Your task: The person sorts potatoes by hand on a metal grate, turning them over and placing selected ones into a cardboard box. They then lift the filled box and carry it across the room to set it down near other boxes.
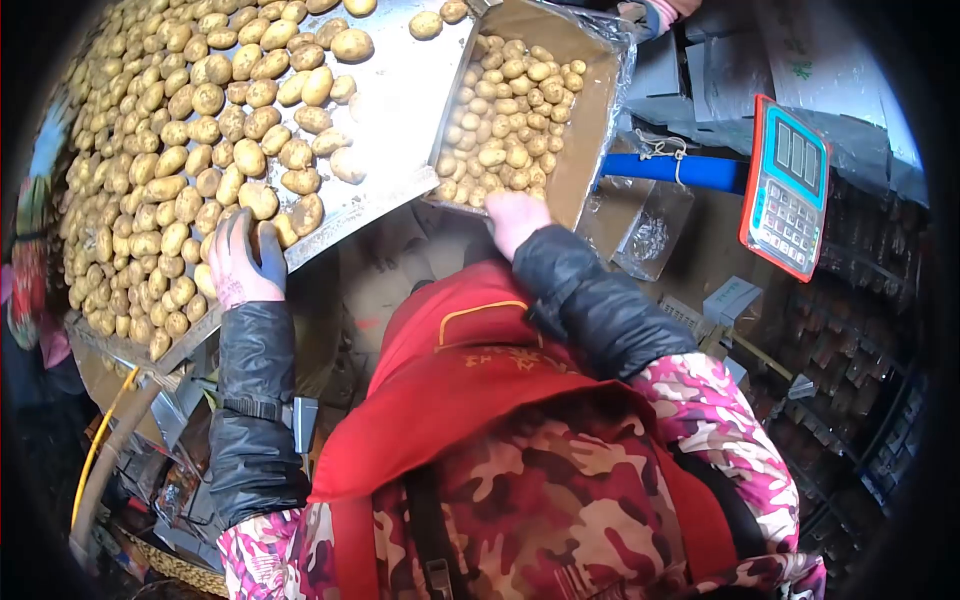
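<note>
Many potatoes (208,99) are spread over a metal sorting table (395,110) at the upper left. My left hand (243,262), in a glove with dark fingertips, rests at the table's near edge with its fingers apart, touching potatoes. To the right stands an open box (590,130) lined with plastic, with smaller potatoes (512,120) inside. My right hand (515,218) is at the box's near edge, its fingers curled and partly hidden, so what they hold cannot be made out.
A red and teal scale display (790,180) stands at the right on a blue bar (680,168). At the far left another person's gloved hand (50,145) and sleeve show beside the potatoes. Another person's hand appears at the top. Cartons lie at the upper right.
</note>
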Available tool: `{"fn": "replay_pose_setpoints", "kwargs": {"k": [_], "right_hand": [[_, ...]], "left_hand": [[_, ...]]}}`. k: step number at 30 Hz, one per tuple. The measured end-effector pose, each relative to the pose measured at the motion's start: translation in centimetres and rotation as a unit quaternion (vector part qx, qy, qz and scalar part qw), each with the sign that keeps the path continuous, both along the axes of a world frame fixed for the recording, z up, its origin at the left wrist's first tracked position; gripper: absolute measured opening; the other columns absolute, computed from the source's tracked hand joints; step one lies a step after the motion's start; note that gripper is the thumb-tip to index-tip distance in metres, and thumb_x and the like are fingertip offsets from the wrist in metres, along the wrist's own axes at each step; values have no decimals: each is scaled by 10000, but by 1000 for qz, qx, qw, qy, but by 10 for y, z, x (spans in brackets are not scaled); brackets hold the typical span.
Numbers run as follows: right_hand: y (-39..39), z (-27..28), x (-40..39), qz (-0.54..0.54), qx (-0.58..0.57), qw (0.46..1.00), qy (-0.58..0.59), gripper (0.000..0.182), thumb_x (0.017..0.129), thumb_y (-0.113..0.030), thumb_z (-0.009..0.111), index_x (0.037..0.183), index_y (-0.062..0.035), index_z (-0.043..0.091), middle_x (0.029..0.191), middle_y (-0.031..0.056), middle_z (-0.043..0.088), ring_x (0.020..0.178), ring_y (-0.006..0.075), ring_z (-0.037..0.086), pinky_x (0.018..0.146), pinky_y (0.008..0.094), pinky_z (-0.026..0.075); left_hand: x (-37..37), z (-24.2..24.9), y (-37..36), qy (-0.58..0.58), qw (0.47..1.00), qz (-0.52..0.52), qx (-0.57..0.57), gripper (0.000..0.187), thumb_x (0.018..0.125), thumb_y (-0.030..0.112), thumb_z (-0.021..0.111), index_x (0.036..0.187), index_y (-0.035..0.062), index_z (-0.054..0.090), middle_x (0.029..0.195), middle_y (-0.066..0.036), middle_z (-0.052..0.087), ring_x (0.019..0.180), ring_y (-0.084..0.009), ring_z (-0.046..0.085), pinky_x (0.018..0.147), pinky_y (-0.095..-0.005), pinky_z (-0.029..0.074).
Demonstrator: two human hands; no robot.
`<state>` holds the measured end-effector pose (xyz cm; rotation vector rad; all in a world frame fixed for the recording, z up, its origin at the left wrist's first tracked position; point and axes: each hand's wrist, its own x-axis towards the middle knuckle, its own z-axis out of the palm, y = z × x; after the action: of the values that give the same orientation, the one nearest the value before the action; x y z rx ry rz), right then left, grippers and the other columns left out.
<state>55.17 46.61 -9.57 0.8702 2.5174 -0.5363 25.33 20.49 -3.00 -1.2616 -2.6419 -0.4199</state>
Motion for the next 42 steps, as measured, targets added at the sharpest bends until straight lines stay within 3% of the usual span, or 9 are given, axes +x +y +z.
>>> {"fn": "replay_pose_setpoints", "kwargs": {"k": [4, 12, 14, 16, 18, 24, 27, 33, 42], "right_hand": [[28, 31, 14, 115, -14, 990, 82, 166, 926, -212, 603, 927, -90, 716, 949, 168, 737, 917, 368, 716, 834, 503, 551], [101, 33, 84, -317, 67, 890, 322, 325, 913, -148, 720, 1215, -30, 686, 1132, 194, 685, 1036, 336, 686, 903, 400, 541], [101, 42, 82, -364, 14, 869, 335, 432, 879, -109, 769, 1276, 10, 647, 1202, 207, 635, 1026, 302, 668, 869, 381, 545], [103, -5, 117, -308, -58, 918, 243, 436, 888, -106, 761, 1284, 23, 633, 1203, 190, 638, 1001, 271, 666, 854, 366, 553], [107, -33, 149, -181, -128, 966, 137, 376, 924, -111, 724, 1259, 26, 625, 1154, 162, 658, 979, 247, 664, 837, 368, 564], [99, -3, 122, -571, -385, 666, 286, 215, 919, -64, 704, 1112, 21, 668, 931, 51, 704, 825, 158, 655, 729, 331, 544], [94, -15, 83, -461, -346, 774, 264, 159, 948, -62, 660, 1097, -5, 667, 931, 59, 702, 820, 142, 627, 731, 331, 532], [142, 24, -13, -149, -32, 878, 453, 273, 927, -19, 661, 1200, -23, 677, 1144, 159, 701, 1095, 276, 668, 978, 360, 516], [266, 17, -89, -35, 266, 920, 284, 748, 806, -232, 768, 1497, -227, 480, 1545, 182, 404, 1306, 413, 494, 1112, 516, 391]], "left_hand": [[3, -3, -1, 10, 998, -20, 51, 356, 909, 157, 720, 1237, 27, 669, 1214, -184, 694, 1148, -379, 638, 1029, -477, 483], [166, -10, 55, -303, 918, -224, 124, 448, 838, 160, 778, 1246, 13, 667, 1215, -191, 702, 1050, -370, 697, 933, -454, 553], [196, -59, 71, -489, 870, 19, 55, 689, 881, 307, 796, 1439, 15, 517, 1384, -236, 594, 1150, -343, 653, 933, -429, 556], [177, -73, 117, -747, 563, 341, 90, 743, 917, 438, 755, 1481, 62, 451, 1360, -132, 580, 1127, -269, 618, 859, -448, 575], [169, -101, 143, -776, 470, 371, 198, 626, 916, 334, 776, 1415, 54, 521, 1294, -85, 636, 1093, -278, 632, 887, -467, 552], [179, -64, 175, -692, 592, 396, 122, 327, 927, 234, 735, 1100, -35, 666, 1019, -126, 745, 884, -244, 727, 785, -395, 589], [223, -52, 209, -545, 795, 229, 136, 252, 886, 277, 721, 999, 52, 724, 959, -187, 740, 871, -288, 729, 821, -382, 580], [194, -102, 254, -408, 908, -55, -70, 644, 851, 297, 759, 1413, 83, 532, 1371, -231, 586, 1230, -390, 589, 1067, -463, 466], [204, -47, 182, -418, 879, -227, 30, 465, 918, 233, 665, 1347, 72, 587, 1257, -171, 652, 1170, -375, 602, 1004, -484, 467]]}}
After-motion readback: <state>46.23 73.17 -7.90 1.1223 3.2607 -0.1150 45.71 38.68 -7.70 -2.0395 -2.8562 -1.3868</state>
